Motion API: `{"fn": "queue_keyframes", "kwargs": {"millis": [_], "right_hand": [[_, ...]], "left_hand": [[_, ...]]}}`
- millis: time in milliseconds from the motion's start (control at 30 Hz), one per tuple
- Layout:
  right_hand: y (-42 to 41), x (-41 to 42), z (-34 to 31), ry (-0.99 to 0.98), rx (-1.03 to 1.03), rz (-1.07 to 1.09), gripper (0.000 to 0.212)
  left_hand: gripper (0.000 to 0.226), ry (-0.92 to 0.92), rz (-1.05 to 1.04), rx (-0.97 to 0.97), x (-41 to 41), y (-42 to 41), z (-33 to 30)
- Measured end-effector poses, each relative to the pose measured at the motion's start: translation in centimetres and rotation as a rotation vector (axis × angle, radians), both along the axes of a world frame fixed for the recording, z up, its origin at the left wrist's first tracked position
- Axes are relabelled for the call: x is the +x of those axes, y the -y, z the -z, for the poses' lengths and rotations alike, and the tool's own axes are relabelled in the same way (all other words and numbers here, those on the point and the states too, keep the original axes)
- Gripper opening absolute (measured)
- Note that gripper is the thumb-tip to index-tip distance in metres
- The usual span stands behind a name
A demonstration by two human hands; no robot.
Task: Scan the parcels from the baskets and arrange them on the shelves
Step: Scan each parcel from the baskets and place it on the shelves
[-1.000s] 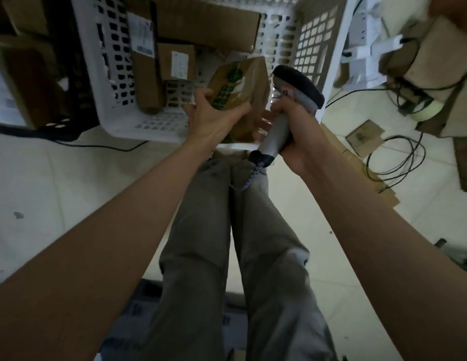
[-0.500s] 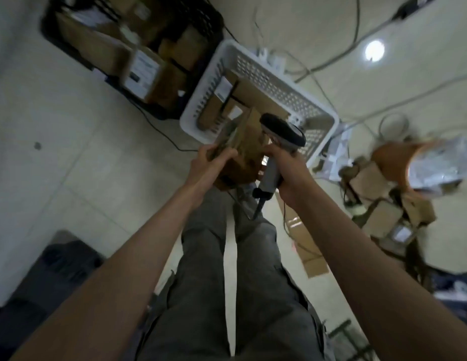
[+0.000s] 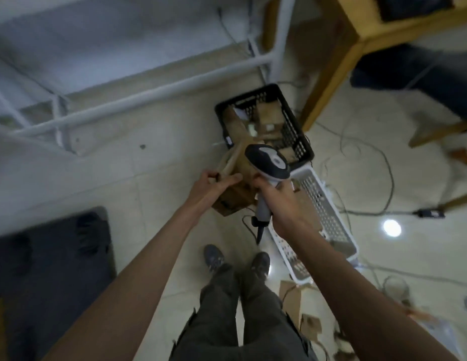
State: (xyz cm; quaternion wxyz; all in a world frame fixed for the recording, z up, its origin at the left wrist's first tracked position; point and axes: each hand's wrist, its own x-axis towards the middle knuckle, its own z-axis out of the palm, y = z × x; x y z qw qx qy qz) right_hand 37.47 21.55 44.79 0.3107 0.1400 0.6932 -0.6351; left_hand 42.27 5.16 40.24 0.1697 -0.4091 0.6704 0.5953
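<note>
My left hand (image 3: 210, 187) grips a brown cardboard parcel (image 3: 235, 196) at chest height in the middle of the view. Right beside it, my right hand (image 3: 281, 204) holds a grey and black barcode scanner (image 3: 267, 161) by its handle, the scanner head close over the parcel's top. Behind the parcel on the floor stands a black basket (image 3: 297, 126) with several cardboard parcels inside. A white basket (image 3: 328, 217) lies to the right under my right forearm. The white metal shelf frame (image 3: 154, 84) runs across the upper left.
A wooden table leg (image 3: 328, 71) stands at the upper right, with another person's leg beyond it. Cables (image 3: 370, 162) trail across the tiled floor on the right. A dark mat (image 3: 52, 259) lies at the lower left. Flat cardboard pieces (image 3: 292, 300) lie by my feet.
The view has swung away from the baskets toward the shelf frame. Both hands have kept their hold on the parcel and the scanner, now raised above the floor beside the baskets.
</note>
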Motion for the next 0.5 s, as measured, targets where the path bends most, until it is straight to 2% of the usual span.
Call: {"fn": "queue_keyframes", "kwargs": {"millis": [67, 200, 300, 333, 400, 500], "right_hand": [[4.0, 0.1, -1.9, -0.033, -0.025, -0.102, 0.009], [10.9, 0.6, -5.9, -0.029, -0.193, -0.198, 0.014], [15.5, 0.9, -9.6, -0.091, -0.273, -0.301, 0.016], [16.9, 1.0, -10.9, -0.115, -0.291, -0.337, 0.013], [19.4, 1.2, -13.3, -0.164, -0.304, -0.388, 0.012], [22.3, 1.4, -16.5, -0.266, -0.306, -0.466, 0.016]], "left_hand": [[0.081, -0.037, -0.114, -0.001, 1.7, 3.4, -2.4], [0.078, -0.139, -0.321, 0.044, 5.7, 9.9, -6.9], [0.037, -0.281, -0.418, 0.091, 8.3, 14.0, -10.0], [0.030, -0.323, -0.472, 0.105, 9.1, 15.2, -10.8], [0.032, -0.390, -0.600, 0.137, 10.5, 17.6, -12.5], [0.045, -0.496, -0.744, 0.177, 11.6, 20.7, -15.1]]}}
